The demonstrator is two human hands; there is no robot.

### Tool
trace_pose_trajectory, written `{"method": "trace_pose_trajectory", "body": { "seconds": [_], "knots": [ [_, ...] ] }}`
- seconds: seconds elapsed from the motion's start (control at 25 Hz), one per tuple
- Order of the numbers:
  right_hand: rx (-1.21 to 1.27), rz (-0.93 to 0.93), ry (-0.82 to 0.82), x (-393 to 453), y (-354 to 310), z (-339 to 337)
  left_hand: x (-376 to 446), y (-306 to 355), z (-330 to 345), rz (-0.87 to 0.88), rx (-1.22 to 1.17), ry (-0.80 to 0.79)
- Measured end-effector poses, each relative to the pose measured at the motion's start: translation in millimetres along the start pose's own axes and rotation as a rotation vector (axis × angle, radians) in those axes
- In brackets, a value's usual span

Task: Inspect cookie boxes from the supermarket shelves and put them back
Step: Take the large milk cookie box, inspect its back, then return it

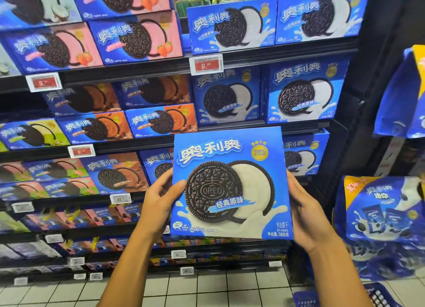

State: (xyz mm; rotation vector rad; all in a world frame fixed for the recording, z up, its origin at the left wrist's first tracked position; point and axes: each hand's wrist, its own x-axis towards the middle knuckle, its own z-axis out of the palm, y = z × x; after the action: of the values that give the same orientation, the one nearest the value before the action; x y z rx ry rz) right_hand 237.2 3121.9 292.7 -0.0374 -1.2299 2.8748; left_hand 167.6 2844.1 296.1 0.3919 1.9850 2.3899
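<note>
Box (231, 185) sits lower middle of the frame, front facing up at the camera, off the shelf. Left hand (158, 201) grips its left edge, thumb over the front; right hand (305, 212) clasps the right edge. Risk imo: it's wide and glossy and only pinched at the sides, so a loose grip could let it slide to the tile floor (207, 290). Shoving it back crooked might knock neighbours. Shelves (253, 58) fill the upper frame, packed, with red price tags (206, 64); blue bags (381, 217) at right.
</note>
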Motion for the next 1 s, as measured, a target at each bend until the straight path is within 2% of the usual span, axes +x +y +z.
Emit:
{"method": "trace_pose_trajectory", "body": {
  "seconds": [0.2,0.24,0.36,0.4,0.48,0.56,0.68,0.8,0.88,1.0],
  "knots": [
    [0.001,-0.056,0.027,3,4,3,-4,2,4,-0.032,-0.016,-0.010],
    [0.005,-0.069,0.027,4,4,4,-3,4,6,-0.032,0.008,0.020],
    [-0.045,-0.122,0.019,6,6,9,-3,16,20,0.060,0.310,0.269],
    [-0.097,-0.154,0.028,9,7,13,-6,21,29,0.106,0.326,0.272],
    [-0.237,-0.220,0.053,14,13,25,-16,25,56,0.116,0.228,0.070],
    [-0.344,-0.278,0.067,16,21,39,-22,21,81,0.005,0.169,-0.110],
    [-0.438,-0.340,0.010,14,33,57,-14,22,94,-0.076,0.166,-0.116],
    [-0.514,-0.336,-0.101,16,40,67,-5,22,88,-0.017,0.058,-0.120],
    [-0.555,-0.324,-0.116,17,42,67,-2,22,75,-0.035,-0.062,-0.096],
    [-0.612,-0.269,-0.134,18,41,63,3,14,51,-0.173,-0.320,-0.045]
  ]
}}
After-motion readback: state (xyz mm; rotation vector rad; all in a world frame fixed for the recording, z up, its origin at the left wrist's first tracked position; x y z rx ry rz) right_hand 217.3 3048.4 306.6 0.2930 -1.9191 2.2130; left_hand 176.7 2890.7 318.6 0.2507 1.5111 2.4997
